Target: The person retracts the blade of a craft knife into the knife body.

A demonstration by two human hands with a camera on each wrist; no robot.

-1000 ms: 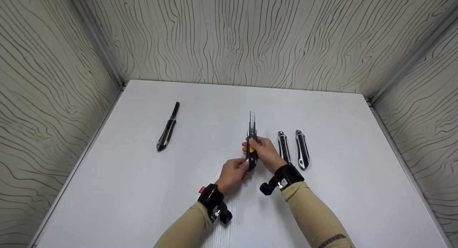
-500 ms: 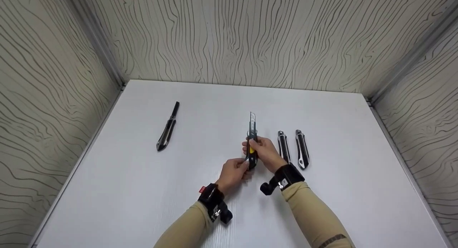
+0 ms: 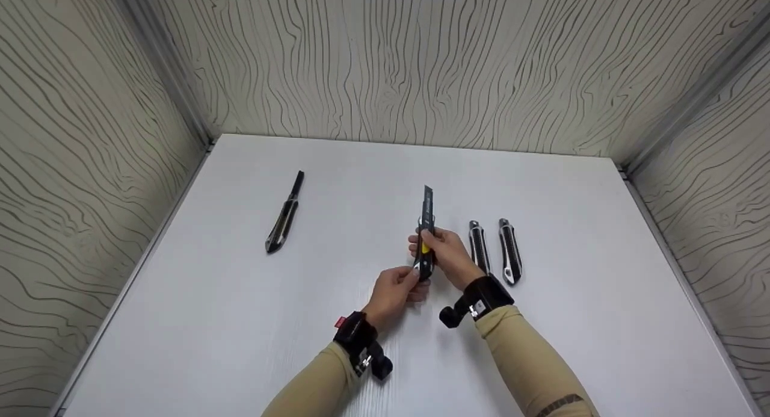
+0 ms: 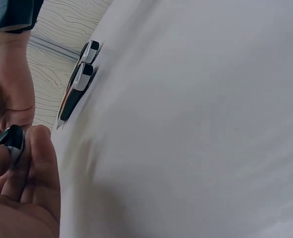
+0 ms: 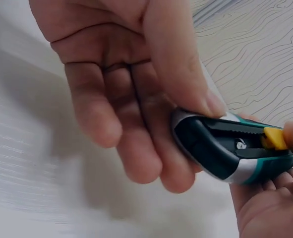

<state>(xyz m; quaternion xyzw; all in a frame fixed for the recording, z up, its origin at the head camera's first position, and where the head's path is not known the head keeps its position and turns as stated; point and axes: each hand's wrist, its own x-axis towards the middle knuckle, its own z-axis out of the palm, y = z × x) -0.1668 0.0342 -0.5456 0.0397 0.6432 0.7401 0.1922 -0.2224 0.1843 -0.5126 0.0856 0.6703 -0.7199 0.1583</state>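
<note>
Head view, knife: The utility knife (image 3: 426,242) is held up over the white table (image 3: 210,321), near the middle, with its dark blade (image 3: 428,203) pushed out and pointing away from the person.
Head view, right hand: The right hand (image 3: 448,254) wraps around the knife's middle, with the thumb on the yellow slider (image 3: 425,248).
Head view, left hand: The left hand (image 3: 394,290) pinches the back end of the knife.
Head view, how it handles: It looks small, light and hard. The blade is thin and sharp and could snap, so the thick handle is the safe place to hold.
Head view, other things: Two more shut knives (image 3: 494,248) lie side by side just right of the hands. One dark knife (image 3: 284,215) lies well apart on the left. Nothing blocks the hands.
Left wrist view: The left fingertips (image 4: 39,163) press on the knife's dark end (image 4: 12,139). The two spare knives (image 4: 79,82) lie by the wall.
Right wrist view: The left hand's thumb (image 5: 181,69) and fingers hold the round back end of the green and black handle (image 5: 225,148). The right thumb touches the yellow slider (image 5: 274,138) at the picture's edge. The plastic looks smooth and maybe slippery.
</note>
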